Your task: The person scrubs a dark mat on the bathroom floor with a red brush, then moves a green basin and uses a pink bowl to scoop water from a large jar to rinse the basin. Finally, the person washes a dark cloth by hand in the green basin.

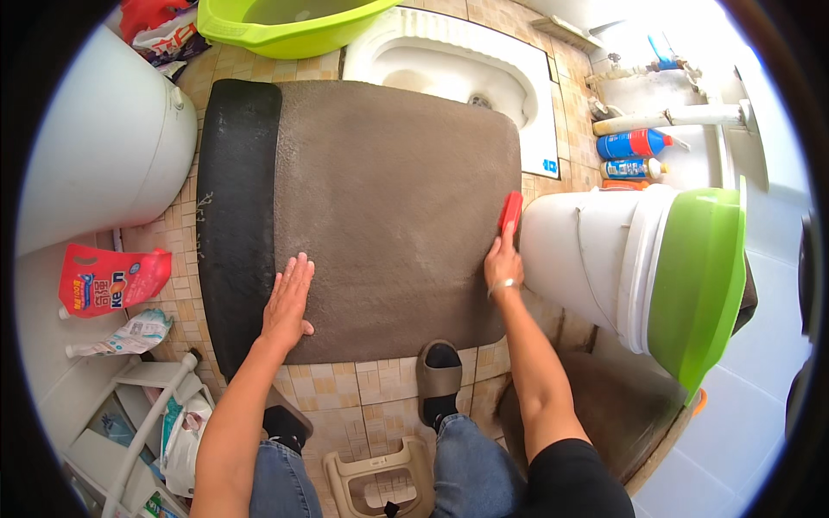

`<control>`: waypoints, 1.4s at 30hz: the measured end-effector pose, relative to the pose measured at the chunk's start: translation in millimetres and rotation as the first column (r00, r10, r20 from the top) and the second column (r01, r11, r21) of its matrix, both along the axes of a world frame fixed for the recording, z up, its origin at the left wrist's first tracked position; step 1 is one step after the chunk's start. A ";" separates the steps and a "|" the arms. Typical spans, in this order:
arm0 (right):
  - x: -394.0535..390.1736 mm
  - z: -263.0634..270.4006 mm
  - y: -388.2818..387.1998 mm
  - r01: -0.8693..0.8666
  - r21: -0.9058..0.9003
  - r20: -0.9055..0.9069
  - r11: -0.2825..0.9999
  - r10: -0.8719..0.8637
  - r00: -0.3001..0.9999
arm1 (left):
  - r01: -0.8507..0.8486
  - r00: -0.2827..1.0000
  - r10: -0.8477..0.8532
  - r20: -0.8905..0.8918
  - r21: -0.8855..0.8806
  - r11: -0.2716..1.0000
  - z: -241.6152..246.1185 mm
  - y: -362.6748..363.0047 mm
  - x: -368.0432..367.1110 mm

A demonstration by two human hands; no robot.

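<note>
A grey-brown mat (395,213) lies on the tiled floor, its left end showing a black strip (239,220). My left hand (288,304) rests flat on the mat beside that strip, fingers pointing away from me, holding nothing. At the mat's right edge my right hand (504,265) grips a red scrubbing brush (511,210), with the index finger stretched along its back. The brush's bristles are mostly hidden. A bracelet circles the right wrist.
A squat toilet (447,48) and a green basin (291,29) lie beyond the mat. A white bucket (570,252) with a green basin (693,285) over its end is at right. Bottles, detergent pouches (113,278), a shelf rack (136,440) and a plastic stool (382,463) surround the floor.
</note>
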State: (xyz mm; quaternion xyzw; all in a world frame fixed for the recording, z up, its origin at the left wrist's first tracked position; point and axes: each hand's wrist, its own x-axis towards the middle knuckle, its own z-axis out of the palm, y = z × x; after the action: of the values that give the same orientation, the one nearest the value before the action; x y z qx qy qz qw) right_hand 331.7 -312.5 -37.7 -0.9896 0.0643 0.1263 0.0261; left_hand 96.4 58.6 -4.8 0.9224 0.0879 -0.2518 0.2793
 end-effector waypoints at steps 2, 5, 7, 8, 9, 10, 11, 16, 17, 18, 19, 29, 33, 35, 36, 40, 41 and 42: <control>18.7 1.7 -0.9 0.022 -0.039 0.015 0.999 -0.022 1.000 | 0.003 1.000 -0.003 0.016 0.010 1.000 -3.7 0.4 0.5; -21.7 6.3 -18.4 -0.011 -0.002 -0.016 1.000 0.011 1.000 | -0.007 0.999 0.006 0.038 0.013 1.000 -4.5 6.1 -3.8; -95.5 17.7 -48.4 -0.080 0.024 -0.098 0.997 0.082 0.992 | -0.019 0.999 0.019 0.040 0.010 1.000 -4.6 8.3 -9.4; -141.3 17.0 -74.9 -0.050 0.049 -0.111 0.998 0.055 0.992 | -0.024 0.999 0.024 0.039 0.003 1.000 -5.5 6.1 -10.1; -184.4 16.4 -101.8 -0.009 0.068 -0.128 0.998 0.017 0.992 | -0.024 0.999 0.024 0.037 -0.006 1.000 -6.3 4.2 -10.6; -216.5 16.4 -121.6 0.039 0.075 -0.145 0.996 -0.028 0.989 | -0.028 0.999 0.028 0.041 -0.005 1.000 -6.3 5.0 -7.7; -236.4 18.9 -126.3 0.125 0.025 -0.209 0.992 -0.118 0.971 | -0.030 0.998 0.030 0.049 0.005 1.000 -5.4 7.5 -5.4; -179.9 17.7 -65.4 -0.351 0.439 0.017 0.827 0.383 0.924 | -0.013 0.999 0.013 0.030 0.009 1.000 -7.0 3.3 -3.4; -163.5 14.3 -53.7 -0.367 0.381 -0.081 0.849 0.426 0.901 | -0.002 1.000 0.002 0.027 0.009 1.000 -6.5 1.6 -1.3; -145.3 15.2 -34.6 -0.412 0.359 -0.098 0.838 0.473 0.876 | -0.003 1.000 0.003 0.023 0.017 1.000 -5.4 2.0 0.8; -139.5 21.2 -22.2 -0.454 0.340 -0.125 0.824 0.518 0.846 | -0.005 1.000 0.005 0.010 0.023 1.000 0.6 1.2 0.5; -282.2 48.1 -129.6 0.296 0.330 -0.100 0.896 -0.279 0.955 | -0.011 0.999 0.015 -0.044 0.089 0.996 1.9 8.1 -9.2; -271.9 5.3 -162.2 0.373 0.357 -0.124 0.857 -0.352 0.928 | 0.006 1.000 -0.007 0.016 0.076 0.997 -2.4 -2.0 1.3; -265.9 -3.1 -150.2 0.402 0.340 -0.103 0.850 -0.391 0.915 | 0.001 1.000 -0.002 0.018 0.070 0.998 -2.6 -3.2 0.5; -265.2 2.7 -143.9 0.400 0.312 -0.177 0.862 -0.361 0.916 | -0.001 1.000 0.000 0.010 0.079 0.997 -2.7 1.1 -4.7; -249.5 19.0 -119.9 -0.079 0.319 -0.219 0.944 0.155 0.963 | 0.013 0.999 -0.016 0.029 0.095 0.995 -7.3 4.3 -6.1; -248.3 25.5 -117.0 -0.126 0.274 -0.218 0.953 0.189 0.958 | 0.019 0.999 -0.024 0.039 0.102 0.995 -8.3 4.4 -7.7; -241.2 27.6 -113.9 -0.179 0.235 -0.207 0.955 0.229 0.951 | 0.025 0.999 -0.028 0.030 0.101 0.995 -7.6 4.5 -5.9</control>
State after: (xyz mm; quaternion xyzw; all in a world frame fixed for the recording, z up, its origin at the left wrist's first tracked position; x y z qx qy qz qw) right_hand 90.4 -426.4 -10.1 -0.9608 -0.0503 0.2492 0.1110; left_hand 90.6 63.1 -12.5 0.9402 0.0837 -0.2362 0.2305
